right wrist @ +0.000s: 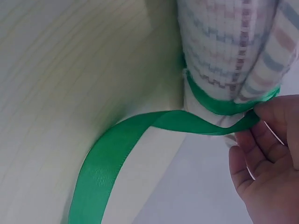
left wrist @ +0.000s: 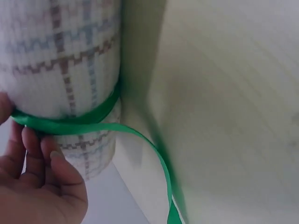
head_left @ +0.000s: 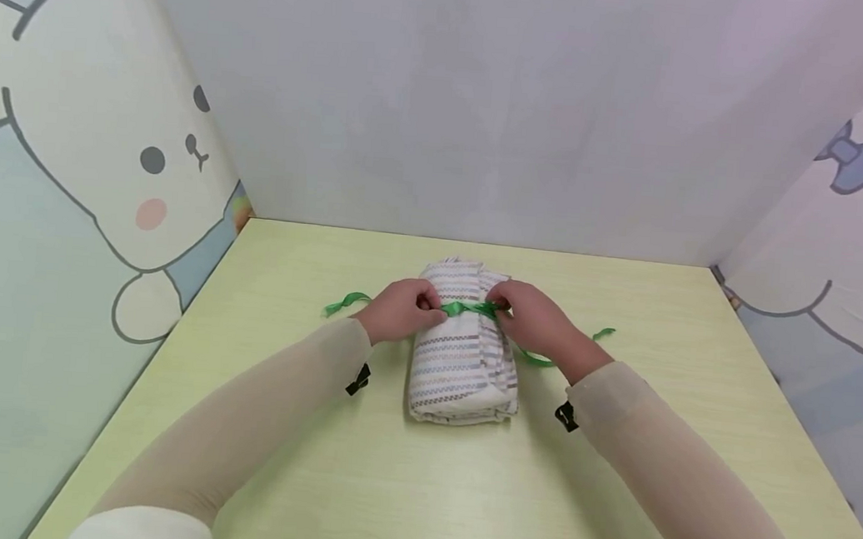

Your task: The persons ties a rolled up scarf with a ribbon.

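Note:
A folded cloth bundle (head_left: 447, 362), white with bluish and brownish patterned stripes, lies lengthwise on the table. Round its middle runs a green ribbon (head_left: 459, 308), crossed or knotted on top. My left hand (head_left: 404, 308) pinches the ribbon at the bundle's left side; in the left wrist view one tail (left wrist: 159, 158) trails from the fingers to the table. On the other side my right hand (head_left: 537, 317) pinches the ribbon between thumb and finger. Its tail (right wrist: 107, 158) hangs down and curls over the tabletop in the right wrist view. The fingers partly hide the crossing.
The pale yellow table (head_left: 356, 481) stretches around the bundle. A plain light wall (head_left: 457, 121) stands behind it, and side walls with cartoon animals (head_left: 87, 137) flank it. Small black clips (head_left: 359, 379) show beside the wrists.

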`<state>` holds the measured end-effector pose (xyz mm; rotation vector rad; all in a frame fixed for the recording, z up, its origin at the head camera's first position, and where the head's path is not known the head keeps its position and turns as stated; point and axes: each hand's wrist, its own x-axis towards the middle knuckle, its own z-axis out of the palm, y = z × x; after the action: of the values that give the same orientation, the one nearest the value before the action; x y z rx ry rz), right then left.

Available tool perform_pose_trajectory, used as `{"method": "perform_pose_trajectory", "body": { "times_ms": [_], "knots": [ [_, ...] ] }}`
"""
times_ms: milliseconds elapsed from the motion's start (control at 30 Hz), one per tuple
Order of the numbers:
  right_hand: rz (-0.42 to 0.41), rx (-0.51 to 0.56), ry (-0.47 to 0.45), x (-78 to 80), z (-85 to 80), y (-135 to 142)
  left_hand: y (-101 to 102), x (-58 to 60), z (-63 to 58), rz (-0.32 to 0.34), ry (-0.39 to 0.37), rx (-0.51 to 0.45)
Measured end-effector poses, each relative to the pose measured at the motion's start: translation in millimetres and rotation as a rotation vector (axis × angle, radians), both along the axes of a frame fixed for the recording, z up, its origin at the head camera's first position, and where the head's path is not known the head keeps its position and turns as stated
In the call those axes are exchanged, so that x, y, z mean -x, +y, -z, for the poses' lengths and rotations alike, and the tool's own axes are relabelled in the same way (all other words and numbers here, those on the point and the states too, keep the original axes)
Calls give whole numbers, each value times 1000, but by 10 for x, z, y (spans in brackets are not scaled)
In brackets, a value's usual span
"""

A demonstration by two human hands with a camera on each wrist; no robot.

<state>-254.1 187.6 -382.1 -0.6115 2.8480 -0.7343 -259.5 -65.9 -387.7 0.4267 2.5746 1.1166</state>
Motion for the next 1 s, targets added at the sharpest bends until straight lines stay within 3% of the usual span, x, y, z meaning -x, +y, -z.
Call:
{"method": "perform_pose_trajectory", "body": {
  "times_ms": [333, 633, 833, 1000],
  "knots": [
    [-13, 79, -64, 46, 29, 34, -48, 56, -60, 13, -73, -89],
    [-14, 260, -300, 141, 44, 198, -131, 89, -106, 46, -80, -25],
    [9, 424, -466, 166, 30, 383, -270, 105, -111, 60, -194, -173],
    [22, 454, -492, 167, 18, 499, -394, 145, -83, 4, -221, -228]
  ]
}}
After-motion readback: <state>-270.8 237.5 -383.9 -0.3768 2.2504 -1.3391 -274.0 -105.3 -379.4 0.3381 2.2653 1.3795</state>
